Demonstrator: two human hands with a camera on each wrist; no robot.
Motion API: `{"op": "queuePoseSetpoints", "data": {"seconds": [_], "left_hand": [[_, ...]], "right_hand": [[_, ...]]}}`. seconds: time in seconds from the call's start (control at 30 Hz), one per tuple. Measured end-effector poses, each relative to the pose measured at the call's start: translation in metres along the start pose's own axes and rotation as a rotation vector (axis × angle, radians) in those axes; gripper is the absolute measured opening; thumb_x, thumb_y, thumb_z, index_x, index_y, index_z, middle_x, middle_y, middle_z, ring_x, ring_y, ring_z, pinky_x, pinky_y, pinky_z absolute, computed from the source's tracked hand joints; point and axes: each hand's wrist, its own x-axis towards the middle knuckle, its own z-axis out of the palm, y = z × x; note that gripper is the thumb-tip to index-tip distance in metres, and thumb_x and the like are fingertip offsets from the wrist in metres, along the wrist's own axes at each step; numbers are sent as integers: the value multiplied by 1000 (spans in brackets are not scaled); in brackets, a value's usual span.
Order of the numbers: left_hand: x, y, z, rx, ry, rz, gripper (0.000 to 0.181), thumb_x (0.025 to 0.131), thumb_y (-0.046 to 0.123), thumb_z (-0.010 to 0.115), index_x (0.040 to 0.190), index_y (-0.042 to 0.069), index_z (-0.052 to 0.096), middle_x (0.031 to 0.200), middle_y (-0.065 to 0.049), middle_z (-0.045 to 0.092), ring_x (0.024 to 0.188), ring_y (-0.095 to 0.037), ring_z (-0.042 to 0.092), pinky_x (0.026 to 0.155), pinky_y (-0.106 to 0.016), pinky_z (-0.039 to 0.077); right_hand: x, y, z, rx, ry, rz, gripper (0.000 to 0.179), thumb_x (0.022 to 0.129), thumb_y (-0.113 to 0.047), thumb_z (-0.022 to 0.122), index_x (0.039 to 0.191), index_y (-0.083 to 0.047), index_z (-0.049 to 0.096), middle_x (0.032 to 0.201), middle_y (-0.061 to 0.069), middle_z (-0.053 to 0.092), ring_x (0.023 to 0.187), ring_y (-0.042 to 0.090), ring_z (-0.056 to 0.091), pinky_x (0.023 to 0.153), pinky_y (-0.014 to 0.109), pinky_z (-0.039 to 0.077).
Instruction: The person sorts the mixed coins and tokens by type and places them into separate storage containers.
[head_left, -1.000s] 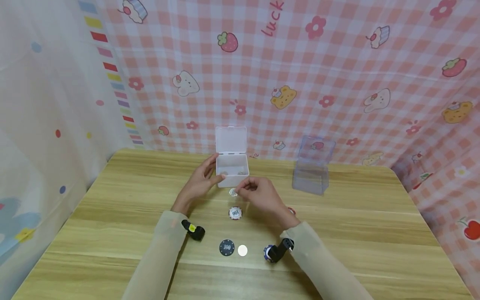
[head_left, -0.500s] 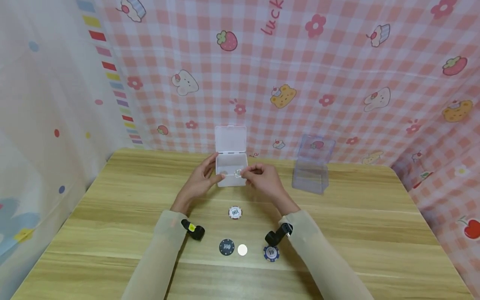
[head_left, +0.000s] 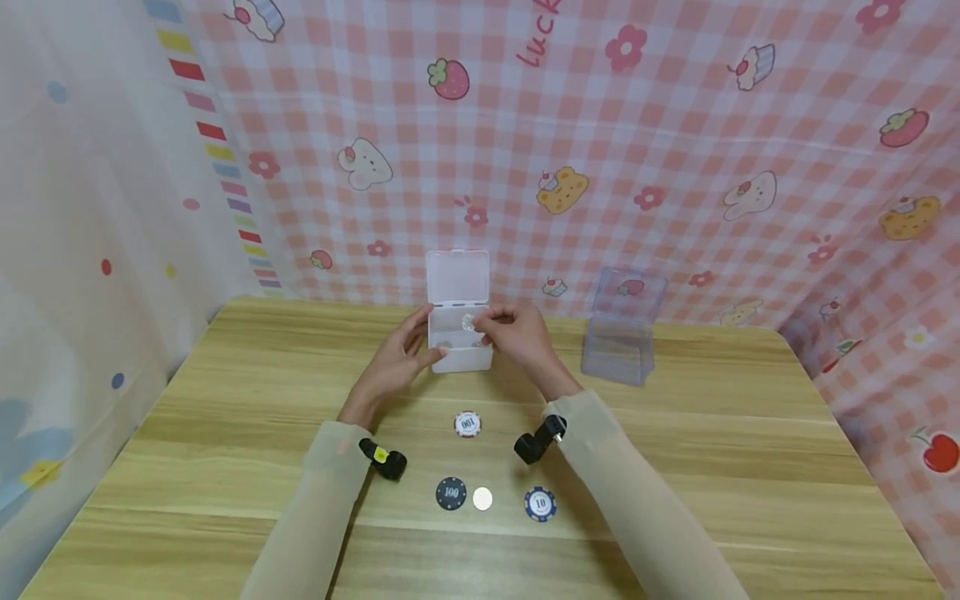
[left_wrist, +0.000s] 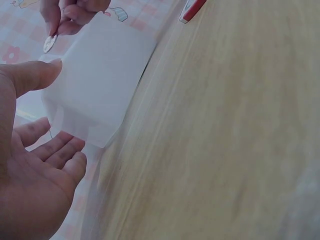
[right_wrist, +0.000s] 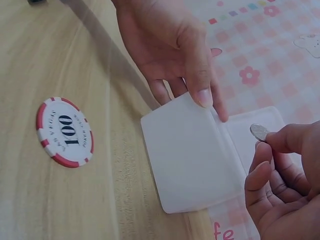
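My left hand holds the left side of a small white plastic box, its thumb at the front rim and its fingers along the side. The box stands at the table's back edge with its lid raised. Over the box's open top, my right hand pinches a silver coin between thumb and fingertips. The right wrist view shows that coin tilted at the fingertips, above the rim. Inside the box, small roundish things show faintly through the wall.
A clear purplish box with its lid up stands at the back right. Nearer me lie a red-and-white 100 poker chip, a black 100 chip, a pale disc and a blue 10 chip.
My right hand has carried the coin from the table in front of the white box up and back, over its opening. The left hand has kept its hold on the box.
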Motion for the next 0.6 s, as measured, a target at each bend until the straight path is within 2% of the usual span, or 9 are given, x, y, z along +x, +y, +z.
{"op": "queuePoseSetpoints", "data": {"seconds": [0.1,0.33,0.53,0.6], "left_hand": [[0,0,-1,4,1,5,79,100,12,66,164,14,22,166,-16,32,158,-34,23,131,-45,18],[0,0,-1,10,3,8,79,99,14,67,164,15,23,165,-17,34,158,-34,24,131,-46,19],[-1,1,0,11,6,-3,79,99,14,67,164,16,23,165,-15,33,157,-33,25,131,-45,19],[-1,1,0,8,10,-7,79,99,14,68,164,17,23,165,-15,34,157,-33,25,131,-45,20]], "right_hand": [[6,-2,2,4,1,6,12,95,-19,72,96,-9,78,105,19,76,72,14,67,63,27,55],[16,-7,3,3,18,52,13,96,-23,73,94,-10,76,96,9,75,73,11,66,82,48,61],[20,-5,2,3,6,70,14,98,-21,69,100,-9,76,99,9,77,74,11,68,73,36,62],[20,-4,1,12,-7,66,15,100,-20,66,103,-9,76,102,9,77,77,13,70,76,37,63]]}}
